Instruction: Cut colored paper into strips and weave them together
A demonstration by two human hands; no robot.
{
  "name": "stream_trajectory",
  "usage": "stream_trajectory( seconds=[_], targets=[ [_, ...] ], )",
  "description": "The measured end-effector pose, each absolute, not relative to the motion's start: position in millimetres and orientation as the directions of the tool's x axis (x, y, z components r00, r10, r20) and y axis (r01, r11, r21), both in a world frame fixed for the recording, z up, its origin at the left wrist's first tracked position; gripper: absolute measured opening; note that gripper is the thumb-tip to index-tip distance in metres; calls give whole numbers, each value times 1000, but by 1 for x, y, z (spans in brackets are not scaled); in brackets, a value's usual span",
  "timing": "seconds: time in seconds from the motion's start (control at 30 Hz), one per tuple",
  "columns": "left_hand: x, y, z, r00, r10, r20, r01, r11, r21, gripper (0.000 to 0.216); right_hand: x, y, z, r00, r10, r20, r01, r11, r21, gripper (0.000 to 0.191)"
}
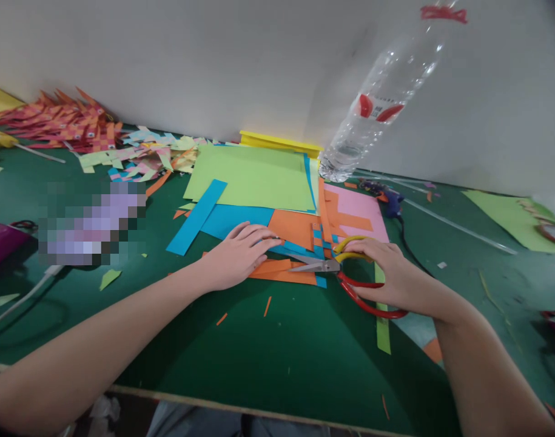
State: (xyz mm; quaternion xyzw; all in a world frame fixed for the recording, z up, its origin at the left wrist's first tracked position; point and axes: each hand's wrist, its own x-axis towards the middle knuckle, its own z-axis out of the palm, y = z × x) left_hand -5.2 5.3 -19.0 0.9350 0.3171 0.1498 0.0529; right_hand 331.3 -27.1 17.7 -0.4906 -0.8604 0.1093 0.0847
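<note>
Thumb and fingers of the right hand (390,267) are hooked through the yellow and red loop handles of the metal-bladed scissors (330,266), whose parted blades point toward nine o'clock over flat orange paper strips (286,277). At the scissors' nine o'clock, the left hand (238,258) lies palm down on the papers, fingers slightly bent, though I cannot tell whether they pinch anything; a light-green rectangular paper sheet (250,176) lies at its twelve o'clock.

Head-worn camera, facing forward and down, near green table (277,358)
</note>
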Motion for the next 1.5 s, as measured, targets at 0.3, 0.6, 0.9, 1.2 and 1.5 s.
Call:
stream_trajectory(
  seconds=[0.3, 0.6, 0.9, 1.2, 1.5],
  targets=[
    [-4, 7, -23, 760, 600, 248, 574, -800, 174, 36, 328, -28, 14, -518, 853, 67, 795, 508, -331, 48],
    [-6, 8, -25, 763, 607, 223, 569, -794, 215, 37, 319, -30, 15, -557, 828, 69, 765, 543, -347, 49],
    [-5, 8, -22, 855, 485, 183, 461, -873, 161, 46, 313, -28, 15, -598, 794, 106, 728, 594, -343, 44],
    [-6, 10, -21, 873, 469, 137, 445, -879, 169, 51, 310, -28, 11, -613, 779, 131, 708, 616, -345, 45],
    [-6, 11, -19, 866, 493, 87, 474, -863, 174, 52, 312, -27, 12, -618, 780, 100, 714, 610, -345, 41]
  ],
)
